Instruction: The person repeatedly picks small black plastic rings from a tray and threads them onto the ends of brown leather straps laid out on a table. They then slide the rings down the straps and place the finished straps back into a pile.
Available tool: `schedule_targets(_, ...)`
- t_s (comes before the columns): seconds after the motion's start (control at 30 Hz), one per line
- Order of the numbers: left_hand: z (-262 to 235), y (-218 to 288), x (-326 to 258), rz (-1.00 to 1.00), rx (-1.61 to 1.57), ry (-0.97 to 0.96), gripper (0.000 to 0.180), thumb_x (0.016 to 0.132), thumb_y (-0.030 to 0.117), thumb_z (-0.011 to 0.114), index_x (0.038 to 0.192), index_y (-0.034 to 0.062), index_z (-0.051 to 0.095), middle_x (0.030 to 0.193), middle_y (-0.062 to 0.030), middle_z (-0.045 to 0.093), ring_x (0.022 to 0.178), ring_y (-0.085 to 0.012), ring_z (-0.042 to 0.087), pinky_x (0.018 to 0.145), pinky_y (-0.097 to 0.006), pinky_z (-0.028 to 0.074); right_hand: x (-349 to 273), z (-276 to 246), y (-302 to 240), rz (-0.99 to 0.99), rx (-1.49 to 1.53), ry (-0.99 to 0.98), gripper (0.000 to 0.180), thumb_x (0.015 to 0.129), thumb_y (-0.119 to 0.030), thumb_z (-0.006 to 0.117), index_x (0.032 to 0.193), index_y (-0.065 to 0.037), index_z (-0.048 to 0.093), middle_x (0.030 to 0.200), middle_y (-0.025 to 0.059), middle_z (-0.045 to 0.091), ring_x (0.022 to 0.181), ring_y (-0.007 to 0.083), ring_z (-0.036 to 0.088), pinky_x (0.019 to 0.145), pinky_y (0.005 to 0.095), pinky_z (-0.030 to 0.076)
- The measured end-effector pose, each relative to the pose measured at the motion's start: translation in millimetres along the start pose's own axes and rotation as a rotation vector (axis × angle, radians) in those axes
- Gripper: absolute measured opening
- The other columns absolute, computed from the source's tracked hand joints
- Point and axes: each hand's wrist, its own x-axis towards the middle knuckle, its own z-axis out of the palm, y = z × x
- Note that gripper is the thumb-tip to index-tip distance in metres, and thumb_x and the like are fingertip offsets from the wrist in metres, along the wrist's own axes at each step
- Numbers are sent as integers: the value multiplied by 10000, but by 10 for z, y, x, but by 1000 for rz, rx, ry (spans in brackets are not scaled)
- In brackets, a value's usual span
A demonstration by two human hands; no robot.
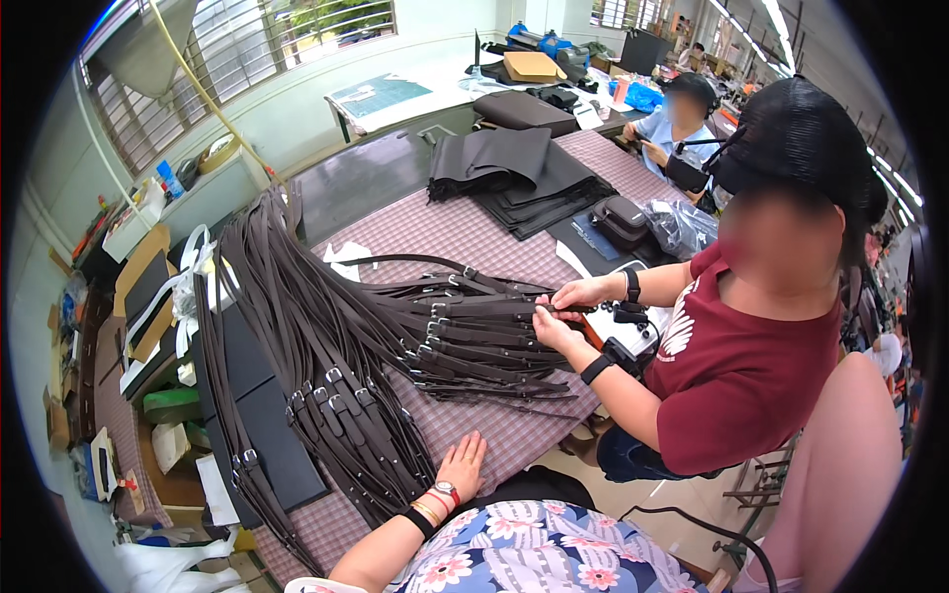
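Observation:
My left hand (460, 468) lies flat on the checked tablecloth near the table's front edge, fingers stretched out and holding nothing. Just left of it hang the ends of a big bundle of dark brown leather belt straps (341, 405) with silver buckles. Another fan of buckled straps (484, 341) spreads across the table beyond my hand. A blurred stretch of bare skin, apparently my raised right arm (840, 484), fills the lower right; its hand is out of view. A co-worker's hands (563, 316), in front of me to the right, hold the end of one strap.
The co-worker in a maroon shirt (751, 346) stands at the table's right side. Black sheets (514, 173) and a small black case (621, 222) lie farther back. Dark panels (262, 435) rest under the straps at left. Another person (677, 128) sits beyond.

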Motion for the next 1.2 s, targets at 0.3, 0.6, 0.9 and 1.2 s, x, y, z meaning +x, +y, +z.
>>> schedule_targets(0.3,-630,119,795,-69,-356,-2,776,842,224,606,1498,117,205,1149,-235,591,928,-392,641,811,-489,518,-1365,-551,-1165,-623,899,-257,249,945,-256,534,973,-34,643,996,99,661,886,232,644,806,328,519)
schedule_targets(0.6,-324,220,259,26,-334,-85,406,865,242,574,1233,100,479,975,-208,657,873,-381,653,727,-478,529,-1564,-895,-1432,-1027,1132,-176,281,955,-286,521,942,-32,641,982,96,660,887,228,644,806,325,521)
schedule_targets(0.9,227,-46,19,-16,-699,-272,216,840,237,623,983,77,606,878,-131,671,807,-281,651,735,-376,510,-1593,-889,-1424,-1098,1155,-78,319,965,-315,508,912,-29,640,967,94,659,887,224,644,805,323,523)
schedule_targets(1.2,350,-145,25,-39,-681,-303,230,861,267,606,1023,104,612,890,-110,681,834,-264,666,766,-369,522,-1374,-869,-1317,-1156,1203,-5,361,974,-344,495,881,-27,639,953,92,658,888,220,644,805,320,525)
